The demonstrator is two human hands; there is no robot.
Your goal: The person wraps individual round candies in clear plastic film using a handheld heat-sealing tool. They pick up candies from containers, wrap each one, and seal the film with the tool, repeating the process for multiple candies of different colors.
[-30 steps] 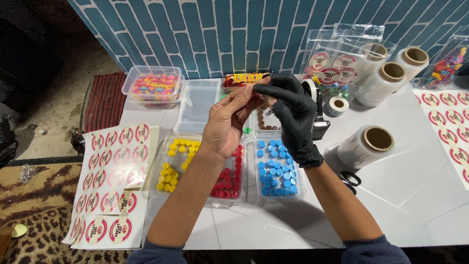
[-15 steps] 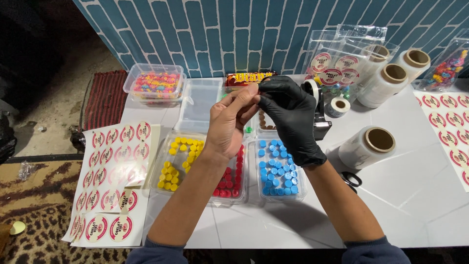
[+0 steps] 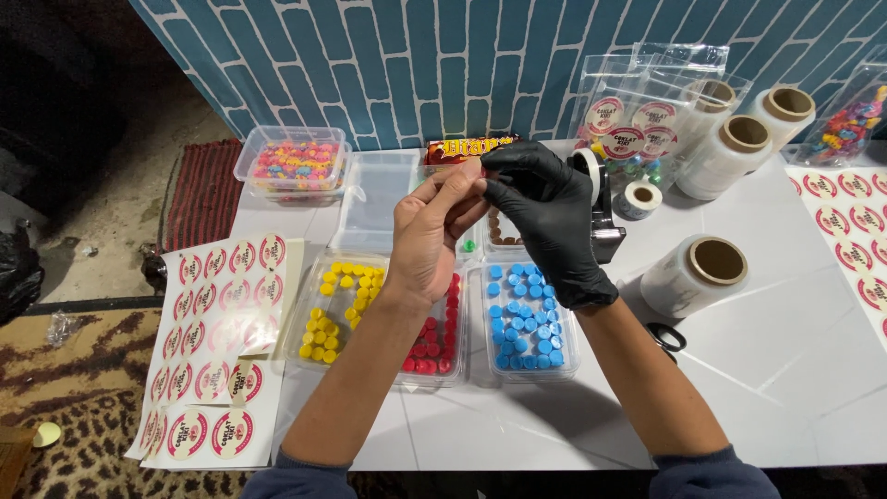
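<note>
Both hands meet mid-frame above the trays: bare left hand (image 3: pixel 434 236) has thumb and fingers pinched together on something small at the tips, gloved right hand (image 3: pixel 545 222) pinches the same spot from the other side; the item itself is too small and too covered to identify, it sits right between the fingertips, centre of frame just below the red-and-gold candy pack (image 3: pixel 467 148). To do this well, I'd judge: keep both pinches close and work over the trays so a dropped piece lands in one, and don't let the wrists sweep the loose pieces. Near to far: lower left, round red-and-white sticker sheets (image 3: pixel 217 360) overhang the table edge, several stickers already peeled off. Directly under the forearms, three clear trays side by side: yellow caps tray (image 3: pixel 337 310), red caps tray (image 3: pixel 434 337) partly hidden by the left arm, blue caps tray (image 3: pixel 527 314). Right of those, a white film roll (image 3: pixel 698 273) lies on its side, black scissors handles (image 3: pixel 665 334) beside it. Far right edge, another sticker sheet (image 3: pixel 855 240). Further back: tape dispenser (image 3: pixel 601 208), small tape roll (image 3: pixel 639 197), empty clear lid (image 3: pixel 374 189), tub of multicolour candy (image 3: pixel 296 164) upper left. At the wall, upper right: clear pouches with round labels (image 3: pixel 637 111), two more white rolls (image 3: pixel 735 152), a bag of mixed candy (image 3: pixel 845 120).
</note>
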